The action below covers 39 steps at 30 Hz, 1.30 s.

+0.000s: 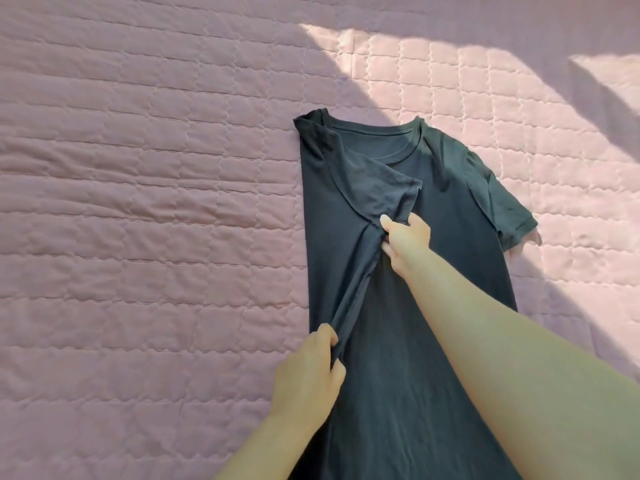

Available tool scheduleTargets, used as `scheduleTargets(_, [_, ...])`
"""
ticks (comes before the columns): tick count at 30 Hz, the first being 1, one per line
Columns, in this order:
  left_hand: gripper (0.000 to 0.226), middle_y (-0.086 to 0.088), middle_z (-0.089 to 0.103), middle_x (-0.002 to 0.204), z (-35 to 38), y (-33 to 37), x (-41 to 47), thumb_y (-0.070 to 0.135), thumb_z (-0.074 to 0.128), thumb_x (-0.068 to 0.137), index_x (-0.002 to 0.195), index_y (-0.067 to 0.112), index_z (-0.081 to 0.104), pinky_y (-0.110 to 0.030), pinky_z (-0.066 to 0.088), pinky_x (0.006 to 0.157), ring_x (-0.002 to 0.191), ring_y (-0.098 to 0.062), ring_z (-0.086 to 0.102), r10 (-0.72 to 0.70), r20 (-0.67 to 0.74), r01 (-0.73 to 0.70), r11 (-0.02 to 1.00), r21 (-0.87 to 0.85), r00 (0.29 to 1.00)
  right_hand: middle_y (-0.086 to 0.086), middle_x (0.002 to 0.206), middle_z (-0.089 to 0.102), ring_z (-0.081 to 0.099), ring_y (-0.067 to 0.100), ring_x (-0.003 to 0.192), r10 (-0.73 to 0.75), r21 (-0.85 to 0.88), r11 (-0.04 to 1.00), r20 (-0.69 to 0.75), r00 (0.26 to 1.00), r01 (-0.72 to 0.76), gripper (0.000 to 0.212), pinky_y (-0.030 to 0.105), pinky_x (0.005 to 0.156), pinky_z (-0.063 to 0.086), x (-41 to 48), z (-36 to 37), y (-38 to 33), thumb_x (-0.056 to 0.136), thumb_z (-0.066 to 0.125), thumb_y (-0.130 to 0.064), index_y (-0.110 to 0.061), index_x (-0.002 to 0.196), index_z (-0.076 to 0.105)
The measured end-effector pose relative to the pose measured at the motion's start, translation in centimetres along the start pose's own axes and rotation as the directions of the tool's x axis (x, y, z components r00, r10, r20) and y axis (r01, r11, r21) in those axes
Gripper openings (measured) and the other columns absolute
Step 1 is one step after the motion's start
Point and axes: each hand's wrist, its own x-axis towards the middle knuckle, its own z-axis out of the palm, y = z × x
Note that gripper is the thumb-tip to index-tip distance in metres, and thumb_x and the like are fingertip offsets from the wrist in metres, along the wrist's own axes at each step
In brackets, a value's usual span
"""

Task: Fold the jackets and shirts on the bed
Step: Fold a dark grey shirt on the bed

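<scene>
A dark teal T-shirt lies flat on the pink quilted bed, collar away from me. Its left side is folded inward, with the left sleeve lying across the chest. My right hand pinches the fabric at the lower edge of that folded sleeve, near the shirt's middle. Lower down, my left hand grips the folded side edge of the shirt. The right sleeve is spread out flat to the right. The shirt's hem runs out of view at the bottom.
The quilt covers the whole view. A band of sunlight falls across the upper right, over the shirt's right shoulder. Wide stretches of bedspread lie to the left of the shirt and beyond its collar.
</scene>
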Motion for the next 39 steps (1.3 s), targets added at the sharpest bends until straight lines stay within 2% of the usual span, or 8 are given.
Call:
scheduleTargets(6, [0.031, 0.003, 0.050, 0.113, 3.2, -0.1, -3.6, 0.009, 0.047, 0.083, 0.111, 0.021, 0.041, -0.033, 0.041, 0.071, 0.095, -0.024, 0.057, -0.116, 0.117, 0.079, 0.956, 0.284, 0.986, 0.011, 0.104, 0.072, 0.070, 0.021, 0.092, 0.267, -0.290, 0.938, 0.242, 0.933, -0.193, 0.031, 0.032, 0.076, 0.058, -2.6, -3.7, 2.7, 0.085, 0.073, -0.023, -0.008, 0.111, 0.064])
scheduleTargets(13, [0.028, 0.004, 0.039, 0.111, 5.6, 0.7, -6.7, 0.009, 0.055, 0.086, 0.108, 0.021, 0.043, -0.025, 0.047, 0.067, 0.080, -0.012, 0.053, -0.044, 0.000, 0.044, 0.998, 0.039, 0.999, 0.010, 0.101, 0.072, 0.071, 0.021, 0.089, 0.335, -0.507, 0.853, 0.352, 0.874, -0.123, 0.029, 0.028, 0.063, 0.058, -7.6, -6.7, 8.5, 0.080, 0.077, -0.013, -0.002, 0.104, 0.065])
scheduleTargets(18, [0.039, 0.007, 0.043, 0.113, 7.2, 2.0, -9.4, 0.012, 0.058, 0.084, 0.120, 0.022, 0.047, -0.020, 0.048, 0.070, 0.082, -0.009, 0.053, 0.109, -0.099, -0.115, 0.991, -0.065, 0.989, 0.012, 0.089, 0.066, 0.068, 0.026, 0.085, 0.132, -0.567, 0.822, 0.297, 0.946, 0.063, 0.015, 0.033, 0.063, 0.060, -9.8, -9.5, 11.7, 0.088, 0.065, -0.014, -0.003, 0.082, 0.056])
scheduleTargets(23, [0.074, -0.005, 0.043, 0.116, 11.3, 1.4, -12.3, 0.024, 0.071, 0.067, 0.130, 0.020, 0.034, -0.032, 0.048, 0.072, 0.087, -0.018, 0.048, -0.052, -0.131, 0.092, 0.941, 0.326, 0.990, 0.011, 0.077, 0.062, 0.063, 0.018, 0.065, 0.229, -0.565, 0.825, 0.317, 0.920, -0.011, 0.013, 0.035, 0.072, 0.061, -11.4, -13.6, 14.2, 0.083, 0.069, -0.009, -0.010, 0.081, 0.056])
scheduleTargets(27, [0.047, 0.003, 0.046, 0.117, 11.9, 0.7, -13.4, 0.017, 0.061, 0.086, 0.127, 0.024, 0.038, -0.025, 0.048, 0.084, 0.097, -0.010, 0.048, -0.153, -0.057, 0.162, 0.954, 0.252, 0.987, 0.006, 0.088, 0.067, 0.066, 0.013, 0.074, 0.371, -0.657, 0.754, 0.414, 0.831, -0.010, 0.022, 0.028, 0.075, 0.059, -12.4, -15.2, 14.7, 0.082, 0.073, -0.009, -0.011, 0.100, 0.061])
scheduleTargets(34, [0.038, 0.008, 0.049, 0.110, 11.8, 1.7, -14.5, 0.032, 0.054, 0.088, 0.124, 0.027, 0.045, -0.028, 0.053, 0.074, 0.090, -0.009, 0.055, 0.105, 0.107, -0.119, 0.984, 0.135, 0.989, 0.005, 0.092, 0.060, 0.059, 0.018, 0.085, 0.303, -0.667, 0.744, 0.400, 0.865, 0.048, 0.010, 0.035, 0.075, 0.058, -13.3, -16.4, 15.8, 0.088, 0.064, -0.015, -0.016, 0.089, 0.054])
scheduleTargets(37, [0.049, 0.009, 0.050, 0.112, 12.0, 0.9, -15.0, 0.048, 0.054, 0.086, 0.129, 0.032, 0.037, -0.031, 0.053, 0.073, 0.091, -0.011, 0.059, -0.014, 0.341, -0.040, 0.988, 0.152, 0.940, 0.013, 0.085, 0.063, 0.064, 0.018, 0.084, 0.420, -0.757, 0.650, 0.432, 0.798, 0.068, 0.020, 0.033, 0.078, 0.059, -14.0, -18.4, 16.7, 0.084, 0.073, -0.012, -0.002, 0.097, 0.062])
scheduleTargets(39, [0.030, 0.015, 0.057, 0.098, 11.7, 0.5, -15.2, 0.046, 0.054, 0.087, 0.113, 0.033, 0.051, -0.031, 0.053, 0.072, 0.081, -0.005, 0.058, -0.031, 0.263, 0.011, 0.997, 0.079, 0.964, 0.015, 0.080, 0.066, 0.068, 0.019, 0.078, 0.462, -0.798, 0.595, 0.437, 0.772, 0.095, 0.017, 0.036, 0.080, 0.059, -14.5, -19.4, 17.1, 0.085, 0.072, -0.012, -0.002, 0.084, 0.059])
